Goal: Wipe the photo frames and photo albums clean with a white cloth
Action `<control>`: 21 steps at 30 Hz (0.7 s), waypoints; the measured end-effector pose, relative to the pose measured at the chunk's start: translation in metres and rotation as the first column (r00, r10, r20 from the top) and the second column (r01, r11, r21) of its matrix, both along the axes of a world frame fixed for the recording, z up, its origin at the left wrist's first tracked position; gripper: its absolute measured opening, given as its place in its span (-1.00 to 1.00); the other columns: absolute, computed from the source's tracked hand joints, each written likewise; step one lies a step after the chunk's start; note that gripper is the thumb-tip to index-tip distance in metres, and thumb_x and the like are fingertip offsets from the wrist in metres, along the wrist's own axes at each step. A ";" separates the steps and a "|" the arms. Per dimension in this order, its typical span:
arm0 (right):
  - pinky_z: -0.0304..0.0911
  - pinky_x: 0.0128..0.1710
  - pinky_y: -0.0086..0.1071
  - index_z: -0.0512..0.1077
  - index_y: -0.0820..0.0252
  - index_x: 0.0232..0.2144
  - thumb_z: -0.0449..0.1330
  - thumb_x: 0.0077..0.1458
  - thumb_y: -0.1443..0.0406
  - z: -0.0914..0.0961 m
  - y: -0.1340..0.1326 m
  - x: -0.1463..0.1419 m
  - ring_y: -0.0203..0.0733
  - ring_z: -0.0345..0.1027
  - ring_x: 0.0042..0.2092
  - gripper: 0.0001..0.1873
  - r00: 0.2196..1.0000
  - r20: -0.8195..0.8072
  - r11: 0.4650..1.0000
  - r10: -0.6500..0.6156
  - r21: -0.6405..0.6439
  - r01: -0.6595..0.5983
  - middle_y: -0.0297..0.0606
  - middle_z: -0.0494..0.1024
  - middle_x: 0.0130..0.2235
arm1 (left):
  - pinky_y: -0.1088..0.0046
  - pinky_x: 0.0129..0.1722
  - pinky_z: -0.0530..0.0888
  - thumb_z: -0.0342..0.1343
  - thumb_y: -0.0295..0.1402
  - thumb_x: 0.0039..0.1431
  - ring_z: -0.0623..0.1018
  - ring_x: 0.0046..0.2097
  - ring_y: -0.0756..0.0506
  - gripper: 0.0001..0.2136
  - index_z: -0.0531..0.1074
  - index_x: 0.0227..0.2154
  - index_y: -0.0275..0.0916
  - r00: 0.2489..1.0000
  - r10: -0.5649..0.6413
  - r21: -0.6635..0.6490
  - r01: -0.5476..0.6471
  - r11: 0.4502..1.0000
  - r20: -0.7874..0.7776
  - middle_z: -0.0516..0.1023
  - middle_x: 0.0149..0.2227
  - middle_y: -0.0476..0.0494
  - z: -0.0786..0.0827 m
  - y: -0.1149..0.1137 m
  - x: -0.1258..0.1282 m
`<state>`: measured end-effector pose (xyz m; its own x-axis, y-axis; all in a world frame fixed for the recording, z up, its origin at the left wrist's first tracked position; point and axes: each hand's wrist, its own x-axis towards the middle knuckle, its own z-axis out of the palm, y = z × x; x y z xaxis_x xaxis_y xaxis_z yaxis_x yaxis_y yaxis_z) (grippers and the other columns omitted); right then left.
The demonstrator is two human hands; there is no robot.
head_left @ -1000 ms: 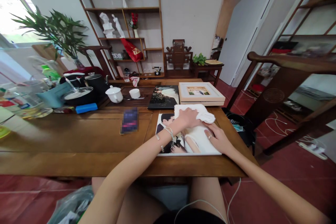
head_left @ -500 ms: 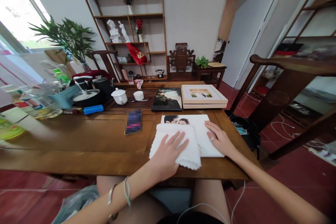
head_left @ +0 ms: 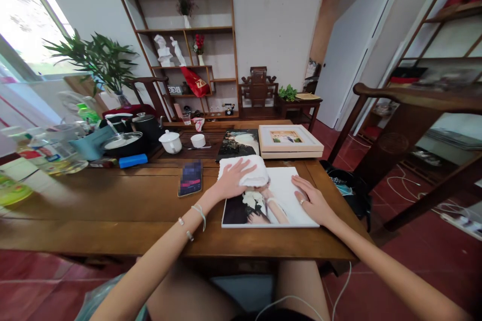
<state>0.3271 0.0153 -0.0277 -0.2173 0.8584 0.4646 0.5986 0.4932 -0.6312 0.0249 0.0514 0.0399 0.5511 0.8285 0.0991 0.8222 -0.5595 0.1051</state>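
Note:
A photo panel (head_left: pixel 241 215) lies flat on the wooden table in front of me, showing part of a wedding picture and a white area. My left hand (head_left: pixel 235 176) rests with its fingers spread on a folded white cloth (head_left: pixel 256 176), which covers the panel's far left part. Flat on the panel's right side is my right hand (head_left: pixel 311 199), fingers stretched out, wearing a ring. Just beyond the cloth lies a dark photo panel (head_left: pixel 237 144), and beside it sits a stack of light frames (head_left: pixel 291 149) with a small picture on top.
Left of the panel lies a phone (head_left: pixel 190 178). Farther left are a lidded white cup (head_left: pixel 170 141), a small white bowl (head_left: pixel 198 140), a blue block-like item (head_left: pixel 133 160), a dark kettle (head_left: pixel 145 128) and several bottles. A wooden chair (head_left: pixel 399 135) stands close on the right.
My left hand has slid the cloth away from me across the panel, uncovering the near part of the picture. My right hand has stayed on the panel's right side.

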 end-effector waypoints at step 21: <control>0.07 0.27 0.06 0.42 0.13 0.07 0.07 0.15 0.26 0.000 -0.001 0.001 0.01 0.21 0.24 -0.57 1.000 0.018 1.000 0.000 -0.004 0.000 -0.11 0.39 0.18 | -0.12 0.27 -0.06 0.13 -0.38 -0.06 -0.08 0.38 -0.32 -0.15 -0.07 0.33 0.07 0.982 -0.187 -0.066 0.185 0.981 -0.027 -0.12 0.39 -0.08 0.008 -0.125 0.009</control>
<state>0.3286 0.0140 -0.0278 -0.2252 0.8603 0.4574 0.6099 0.4906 -0.6224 0.0344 -0.0733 0.0483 0.6983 0.7152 0.0290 0.7080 -0.6961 0.1194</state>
